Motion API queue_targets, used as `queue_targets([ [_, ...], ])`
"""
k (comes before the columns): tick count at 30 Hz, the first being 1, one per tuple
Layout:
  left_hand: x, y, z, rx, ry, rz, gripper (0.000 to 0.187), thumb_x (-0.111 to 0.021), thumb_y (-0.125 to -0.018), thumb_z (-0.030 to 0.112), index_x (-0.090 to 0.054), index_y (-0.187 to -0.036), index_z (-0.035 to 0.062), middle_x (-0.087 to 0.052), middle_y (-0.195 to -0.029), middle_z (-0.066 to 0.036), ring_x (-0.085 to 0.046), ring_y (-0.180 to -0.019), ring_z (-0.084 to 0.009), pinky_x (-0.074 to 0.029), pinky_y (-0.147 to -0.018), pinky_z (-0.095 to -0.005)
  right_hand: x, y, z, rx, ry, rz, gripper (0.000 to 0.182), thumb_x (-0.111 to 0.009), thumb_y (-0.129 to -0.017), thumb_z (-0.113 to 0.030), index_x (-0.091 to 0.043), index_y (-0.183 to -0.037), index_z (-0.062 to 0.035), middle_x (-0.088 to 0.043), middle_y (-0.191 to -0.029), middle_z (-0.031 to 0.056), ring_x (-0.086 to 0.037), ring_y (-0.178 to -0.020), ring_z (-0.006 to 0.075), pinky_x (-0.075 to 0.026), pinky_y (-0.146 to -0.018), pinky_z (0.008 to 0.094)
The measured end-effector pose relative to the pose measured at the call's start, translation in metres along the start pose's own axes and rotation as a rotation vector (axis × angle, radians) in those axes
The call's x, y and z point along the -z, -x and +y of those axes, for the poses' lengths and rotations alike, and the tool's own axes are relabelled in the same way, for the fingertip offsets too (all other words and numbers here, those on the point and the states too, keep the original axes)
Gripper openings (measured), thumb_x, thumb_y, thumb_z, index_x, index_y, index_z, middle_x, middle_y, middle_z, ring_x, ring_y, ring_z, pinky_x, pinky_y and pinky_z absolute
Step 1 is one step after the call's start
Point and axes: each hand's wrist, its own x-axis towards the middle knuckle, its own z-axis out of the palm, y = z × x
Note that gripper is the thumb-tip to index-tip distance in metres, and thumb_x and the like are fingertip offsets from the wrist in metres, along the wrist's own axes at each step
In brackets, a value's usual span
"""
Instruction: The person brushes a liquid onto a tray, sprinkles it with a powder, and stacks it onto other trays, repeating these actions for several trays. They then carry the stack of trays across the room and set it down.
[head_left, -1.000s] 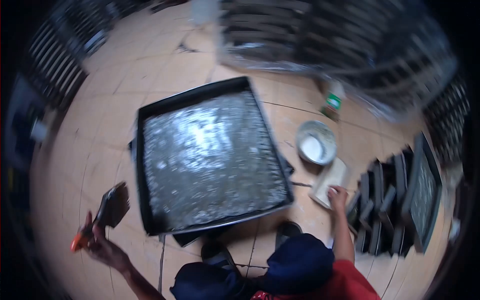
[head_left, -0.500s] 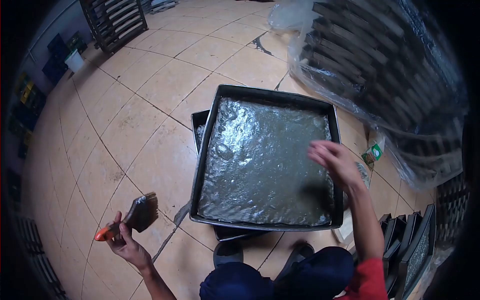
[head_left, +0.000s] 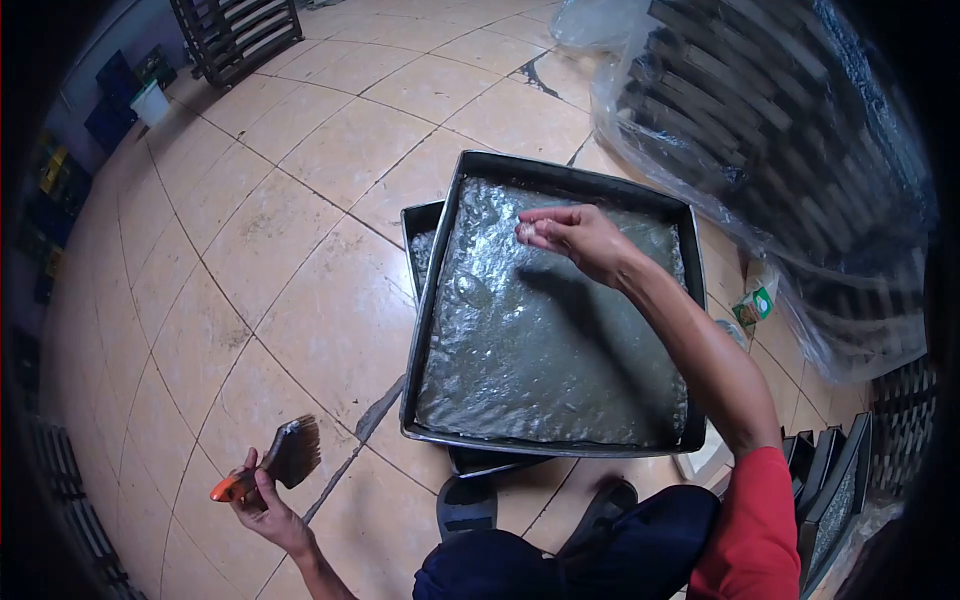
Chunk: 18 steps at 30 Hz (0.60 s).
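Note:
My left hand (head_left: 272, 508) is closed around a paintbrush (head_left: 293, 448) with an orange-tipped handle; its wide bristles point up and right, off to the left of the tray. A big square dark baking tray (head_left: 412, 385) holds a wet, shiny, greenish-grey layer (head_left: 540, 350) with a lumpy surface. Over the upper part of that layer hovers my right hand (head_left: 580, 240), fingers curled and bunched together. Something small and pale shows at its fingertips, too small to name. The hand casts a shadow on the layer and appears apart from it.
Another tray (head_left: 420, 222) lies beneath, turned slightly. Plastic-wrapped stacks (head_left: 740, 130) stand at the right, with a small green-and-white box (head_left: 755, 305) beside them. More trays (head_left: 835, 490) lean upright at lower right. A white bucket (head_left: 150, 104) and a slatted rack (head_left: 240, 40) are farther back.
My right hand has moved left and up from the tray's right side to over its upper middle. The left hand still holds the brush, nearly unmoved. The whole view has shifted slightly.

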Motion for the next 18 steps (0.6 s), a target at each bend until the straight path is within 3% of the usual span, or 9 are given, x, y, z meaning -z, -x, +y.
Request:
queue_targets([
  [4,-0.015,0.003,0.007,0.008,0.015,-0.007,0.03,-0.061,-0.1,0.008,-0.048,-0.126,-0.0001,-0.061,-0.13,-0.025,-0.061,-0.121,-0.0274,-0.05,-0.104,-0.0405,-0.02,0.035,0.008,0.02,0.01,0.122,0.031,-0.053,-0.102,-0.003,-0.058,-0.13,0.0093,-0.066,-0.12,0.0187,-0.068,-0.108,0.0194,-0.057,-0.096,0.0236],
  [5,-0.02,0.003,0.01,0.004,0.009,-0.013,0.03,-0.061,-0.1,0.008,-0.048,-0.126,-0.0001,-0.061,-0.13,-0.025,-0.061,-0.121,-0.0276,-0.051,-0.104,-0.0404,-0.021,0.044,0.012,-0.058,-0.01,-0.032,0.032,-0.053,-0.102,-0.003,-0.057,-0.131,0.0091,-0.066,-0.121,0.0188,-0.068,-0.109,0.0201,-0.056,-0.097,0.0245],
  [8,-0.026,0.004,0.011,0.006,0.037,-0.046,0.029,-0.061,-0.1,0.008,-0.048,-0.126,-0.0003,-0.061,-0.13,-0.024,-0.06,-0.122,-0.0292,-0.049,-0.106,-0.0416,-0.027,0.067,0.017,0.008,-0.152,0.068,0.033,-0.054,-0.102,-0.004,-0.057,-0.133,0.0083,-0.067,-0.122,0.0178,-0.066,-0.115,0.0195,-0.053,-0.102,0.0249],
  [11,-0.034,0.004,0.012,-0.021,0.059,-0.07,0.029,-0.061,-0.1,0.008,-0.049,-0.126,-0.001,-0.061,-0.129,-0.024,-0.06,-0.123,-0.0308,-0.047,-0.107,-0.0434,-0.023,0.101,0.025,-0.147,-0.02,-0.11,0.035,-0.053,-0.103,-0.005,-0.055,-0.136,0.0079,-0.065,-0.126,0.0181,-0.064,-0.117,0.0192,-0.052,-0.103,0.0252],
  [14,-0.037,0.004,0.008,-0.052,0.042,-0.095,0.03,-0.061,-0.101,0.012,-0.05,-0.127,0.0008,-0.06,-0.133,-0.025,-0.059,-0.125,-0.0315,-0.049,-0.107,-0.0426,-0.011,0.131,0.026,-0.021,-0.118,0.14,0.035,-0.052,-0.103,-0.005,-0.055,-0.136,0.0073,-0.065,-0.126,0.0177,-0.064,-0.117,0.0188,-0.052,-0.103,0.0244],
  [18,-0.045,0.006,0.014,-0.051,0.026,-0.108,0.031,-0.06,-0.101,0.011,-0.05,-0.128,-0.0005,-0.06,-0.134,-0.023,-0.061,-0.122,-0.0282,-0.051,-0.105,-0.0404,0.021,0.179,0.032,-0.131,-0.035,0.163,0.034,-0.051,-0.103,-0.003,-0.057,-0.135,0.0069,-0.066,-0.125,0.0178,-0.066,-0.113,0.0181,-0.054,-0.1,0.0238],
])
